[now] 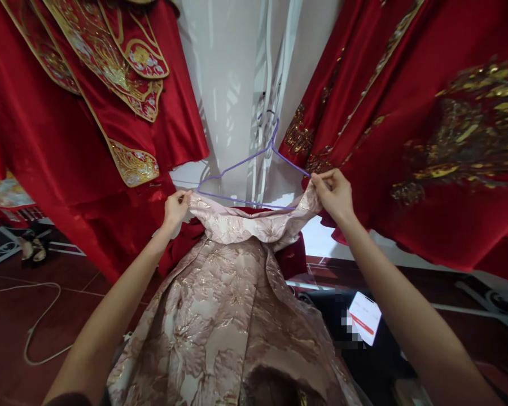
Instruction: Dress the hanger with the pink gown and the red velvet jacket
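While the red embroidered robe [88, 113] is hanging at far left, cut off by the frame edge, the left hand [175, 208] is pinching shut on the left end of the pink brocade garment [228, 304] — fingertips hidden in the fold. The thin purple wire hanger [254, 169] is sitting just above the garment's top edge, hook blurring into the white pole [271, 84]. The right hand [334, 194] is gripping the garment's right corner at the hanger's tip — closed tight. Red satin drape [427, 141] with gold embroidery is blurring at right.
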`<state>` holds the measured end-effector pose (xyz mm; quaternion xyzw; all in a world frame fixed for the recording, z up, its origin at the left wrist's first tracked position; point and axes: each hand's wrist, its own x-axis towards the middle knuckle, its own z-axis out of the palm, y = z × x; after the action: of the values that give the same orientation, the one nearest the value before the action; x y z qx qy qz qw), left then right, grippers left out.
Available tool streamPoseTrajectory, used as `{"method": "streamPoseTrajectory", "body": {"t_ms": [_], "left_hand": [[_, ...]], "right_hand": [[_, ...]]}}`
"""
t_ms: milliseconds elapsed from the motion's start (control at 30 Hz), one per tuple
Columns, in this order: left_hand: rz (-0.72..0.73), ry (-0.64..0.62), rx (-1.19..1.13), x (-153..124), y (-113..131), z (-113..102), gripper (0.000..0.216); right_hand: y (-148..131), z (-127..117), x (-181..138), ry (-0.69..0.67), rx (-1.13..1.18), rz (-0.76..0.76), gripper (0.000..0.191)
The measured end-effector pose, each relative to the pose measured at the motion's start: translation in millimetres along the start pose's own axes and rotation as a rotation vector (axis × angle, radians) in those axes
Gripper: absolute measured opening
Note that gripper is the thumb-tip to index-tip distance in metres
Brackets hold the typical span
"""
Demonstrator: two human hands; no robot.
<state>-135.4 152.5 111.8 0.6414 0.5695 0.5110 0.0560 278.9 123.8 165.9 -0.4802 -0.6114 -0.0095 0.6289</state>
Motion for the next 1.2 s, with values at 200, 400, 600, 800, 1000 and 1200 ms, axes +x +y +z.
{"method": "streamPoseTrajectory", "body": {"t_ms": [200, 400, 600, 800, 1000, 1200], "left_hand": [[0.042, 0.072, -0.030, 4.8, 1.5, 3.4, 0.033], [0.117, 0.058, -0.090, 12.6, 6.1, 4.4, 0.030], [0.159, 0.087, -0.110, 24.8, 22.5, 7.0, 0.029], [0.089, 0.104, -0.104, 16.8, 10.6, 8.4, 0.031], [0.053, 0.137, -0.118, 4.4, 4.0, 2.8, 0.033], [0.061, 0.208, -0.074, -1.2, 15.8, 1.5, 0.032]], "right_hand": [[0.9, -6.1, 3.2, -0.050, -0.023, 0.024, 0.028], [-3.3, -6.9, 2.8, -0.070, -0.024, 0.007, 0.028], [-7.0, -8.6, 1.7, -0.079, -0.024, -0.001, 0.027], [-5.8, -8.2, 2.8, -0.065, -0.033, -0.006, 0.027], [-6.2, -8.6, 4.4, -0.063, -0.046, -0.001, 0.028], [-20.9, -11.9, 0.9, -0.080, -0.029, -0.001, 0.027]]}}
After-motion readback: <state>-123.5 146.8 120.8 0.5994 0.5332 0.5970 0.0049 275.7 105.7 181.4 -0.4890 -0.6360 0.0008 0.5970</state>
